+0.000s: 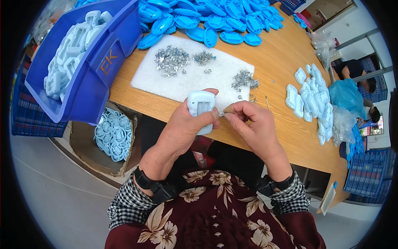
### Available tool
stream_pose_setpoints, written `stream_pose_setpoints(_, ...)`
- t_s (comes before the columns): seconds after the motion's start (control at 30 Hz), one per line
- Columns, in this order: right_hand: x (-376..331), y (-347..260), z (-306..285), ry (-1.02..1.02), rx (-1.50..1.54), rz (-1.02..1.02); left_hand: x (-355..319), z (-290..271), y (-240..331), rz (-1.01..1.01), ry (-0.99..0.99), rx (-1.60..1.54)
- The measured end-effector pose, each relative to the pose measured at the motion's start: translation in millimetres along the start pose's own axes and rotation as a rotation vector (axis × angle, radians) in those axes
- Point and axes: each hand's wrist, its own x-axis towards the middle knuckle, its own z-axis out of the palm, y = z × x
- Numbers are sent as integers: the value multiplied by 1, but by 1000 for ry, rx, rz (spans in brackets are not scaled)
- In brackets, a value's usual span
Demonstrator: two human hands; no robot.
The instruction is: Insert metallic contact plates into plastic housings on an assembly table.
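Note:
My left hand (176, 129) is closed round a pale blue plastic casing (202, 101), whose rectangular recess faces up. Just right of the casing, my right hand (258, 129) pinches a small shiny metal clip (221, 113) between thumb and forefinger. The left thumb reaches across the casing toward that clip. Both hands are above the table's near edge. Beyond them, on a white foam sheet (145, 76), lie a large heap of metal clips (171, 61), a smaller heap of metal parts (203, 57) and another heap (243, 79) at the sheet's right edge.
A blue bin (92, 85) of pale casings stands left, above a cardboard box (81, 147) of light blue rings. Bright blue oval shells (232, 20) cover the far table. Pale casings (309, 97) lie right, near a thin tool (267, 103). People (352, 68) sit in the right background.

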Motion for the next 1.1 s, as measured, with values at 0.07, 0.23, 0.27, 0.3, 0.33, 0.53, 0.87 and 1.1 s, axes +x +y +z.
stream_pose_setpoints(0.07,0,5,0,-79,222,165,0,1,-1,4,1,13)
stream_pose_setpoints(0.23,1,8,4,-138,553,368,1,4,-4,11,13,87)
stream_pose_setpoints(0.27,2,13,5,-145,563,377,1,5,-4,11,17,106)
stream_pose_setpoints(0.3,3,16,5,-152,573,385,2,4,-5,9,1,104)
stream_pose_setpoints(0.33,3,14,5,-124,550,364,3,3,-6,8,-14,101)
stream_pose_setpoints(0.53,15,2,9,12,195,21,9,-6,1,-116,-82,-183)
stream_pose_setpoints(0.87,37,-1,16,-23,-239,-280,13,-8,-4,-157,-36,-118)
stream_pose_setpoints(1.1,33,-7,18,-28,-446,-341,12,-7,-5,-154,-56,-52)
